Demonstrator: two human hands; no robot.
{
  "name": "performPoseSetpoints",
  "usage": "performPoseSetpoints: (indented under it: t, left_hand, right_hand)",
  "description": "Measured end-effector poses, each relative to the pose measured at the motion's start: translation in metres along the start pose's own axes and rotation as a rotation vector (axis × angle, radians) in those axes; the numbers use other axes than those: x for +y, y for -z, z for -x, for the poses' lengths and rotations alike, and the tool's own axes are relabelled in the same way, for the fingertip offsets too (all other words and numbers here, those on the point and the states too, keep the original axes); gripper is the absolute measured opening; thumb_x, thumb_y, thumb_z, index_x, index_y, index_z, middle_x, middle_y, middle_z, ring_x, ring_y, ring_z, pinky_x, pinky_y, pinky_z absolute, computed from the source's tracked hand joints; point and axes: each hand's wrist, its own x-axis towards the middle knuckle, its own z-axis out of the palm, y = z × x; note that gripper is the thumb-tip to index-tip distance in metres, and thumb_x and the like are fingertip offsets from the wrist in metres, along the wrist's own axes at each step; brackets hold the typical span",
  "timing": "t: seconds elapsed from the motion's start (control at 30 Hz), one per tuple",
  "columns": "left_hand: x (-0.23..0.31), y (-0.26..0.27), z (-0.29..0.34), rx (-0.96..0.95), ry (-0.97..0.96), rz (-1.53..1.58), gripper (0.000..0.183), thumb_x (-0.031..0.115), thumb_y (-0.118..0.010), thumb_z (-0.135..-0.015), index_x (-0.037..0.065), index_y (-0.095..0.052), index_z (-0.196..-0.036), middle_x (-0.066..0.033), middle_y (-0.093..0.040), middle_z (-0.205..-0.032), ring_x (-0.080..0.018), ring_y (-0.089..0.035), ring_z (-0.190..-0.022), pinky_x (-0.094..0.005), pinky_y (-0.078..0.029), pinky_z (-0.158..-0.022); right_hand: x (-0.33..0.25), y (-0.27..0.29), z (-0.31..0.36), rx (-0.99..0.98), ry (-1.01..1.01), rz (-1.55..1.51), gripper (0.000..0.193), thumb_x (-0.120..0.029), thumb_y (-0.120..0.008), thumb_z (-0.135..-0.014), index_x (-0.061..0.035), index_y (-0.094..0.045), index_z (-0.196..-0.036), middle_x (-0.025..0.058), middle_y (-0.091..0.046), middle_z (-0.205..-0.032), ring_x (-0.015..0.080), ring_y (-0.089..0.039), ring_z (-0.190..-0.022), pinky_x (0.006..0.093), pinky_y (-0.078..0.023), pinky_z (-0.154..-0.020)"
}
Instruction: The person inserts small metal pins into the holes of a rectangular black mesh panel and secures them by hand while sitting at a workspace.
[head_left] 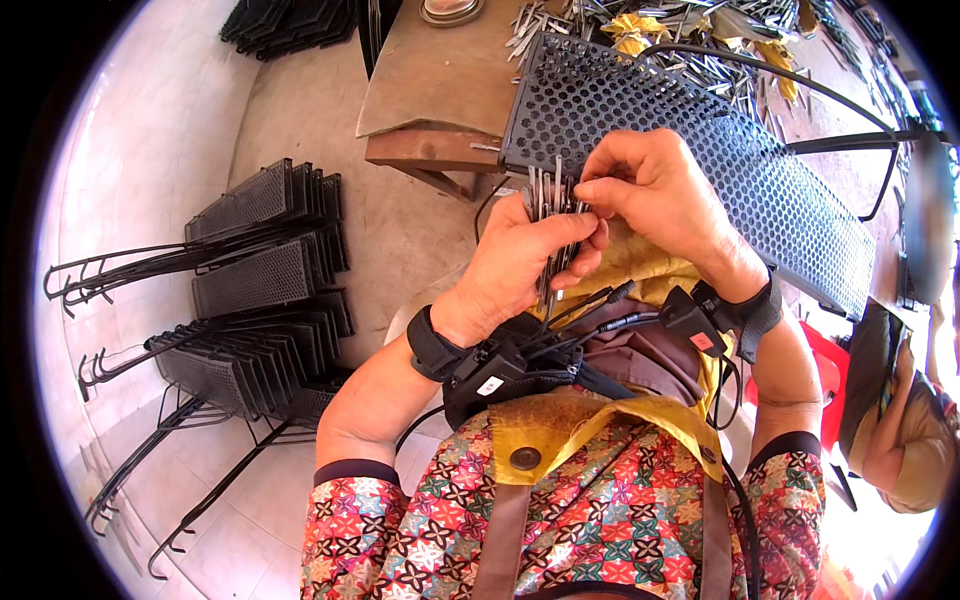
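Metal pins (552, 215) bundled in left hand (520, 265); right hand (655, 190) pinching tops.

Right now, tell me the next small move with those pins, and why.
Probably draw one pin free upward. The right hand already pinches the top of the pins, the left hand grips the bundle, and the mesh panel lies just behind.

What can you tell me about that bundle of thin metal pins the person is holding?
The bundle of thin grey metal pins looks like bare steel: straight, slender rods standing roughly upright, their tips fanning out above the fist. The left hand is closed around the middle of the bundle, and the right hand pinches one pin at the top with its fingertips. It sits just in front of the black perforated metal panel.
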Motion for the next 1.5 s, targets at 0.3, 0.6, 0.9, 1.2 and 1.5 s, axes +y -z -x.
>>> performPoseSetpoints:
  t: [0.3,0.6,0.9,1.2,1.5]
  left_hand:
    - [0.005,0.005,-0.002,0.102,0.075,0.118,0.016,0.008,-0.055,-0.085,-0.002,-0.055,-0.098,-0.0084,-0.056,-0.073,-0.0122,-0.049,-0.053,-0.0222,-0.033,-0.038]
    - [-0.015,-0.002,0.001,0.199,0.113,-0.027,0.015,0.009,-0.057,-0.085,0.000,-0.056,-0.098,-0.0060,-0.055,-0.073,-0.0090,-0.043,-0.049,-0.0209,-0.030,-0.039]
    - [-0.007,0.001,0.000,0.238,0.096,-0.015,0.014,0.009,-0.056,-0.085,0.001,-0.057,-0.096,-0.0052,-0.053,-0.072,-0.0085,-0.043,-0.049,-0.0203,-0.029,-0.039]
    - [0.000,0.003,0.000,0.244,0.088,-0.048,0.015,0.010,-0.056,-0.085,0.001,-0.058,-0.097,-0.0050,-0.053,-0.073,-0.0084,-0.044,-0.051,-0.0197,-0.030,-0.039]
    - [0.001,0.004,0.000,0.236,0.061,-0.052,0.014,0.010,-0.055,-0.085,0.001,-0.057,-0.095,-0.0045,-0.053,-0.073,-0.0083,-0.042,-0.050,-0.0204,-0.029,-0.039]
  right_hand:
    - [0.010,0.021,0.002,0.360,-0.044,-0.346,0.011,-0.006,-0.062,-0.080,0.0044,-0.059,-0.082,0.0057,-0.060,-0.065,0.0094,-0.056,-0.056,0.0214,-0.046,-0.050]
    - [0.028,0.042,-0.032,0.718,0.220,-0.261,0.012,-0.006,-0.065,-0.079,0.0038,-0.060,-0.083,0.0056,-0.061,-0.066,0.0081,-0.057,-0.056,0.0194,-0.048,-0.052]
    - [0.047,0.038,-0.049,0.701,0.243,0.012,0.010,-0.007,-0.064,-0.081,0.0007,-0.062,-0.087,0.0028,-0.062,-0.071,0.0067,-0.057,-0.061,0.0182,-0.048,-0.056]
    - [0.036,0.036,-0.057,0.645,0.666,0.522,0.009,-0.007,-0.064,-0.075,-0.0011,-0.060,-0.079,0.0132,-0.060,-0.070,0.0281,-0.059,-0.063,0.0320,-0.048,-0.058]
    - [0.028,0.035,-0.062,0.462,0.635,0.553,0.008,-0.011,-0.061,-0.075,-0.0036,-0.062,-0.079,0.0154,-0.060,-0.071,0.0336,-0.059,-0.068,0.0383,-0.048,-0.060]
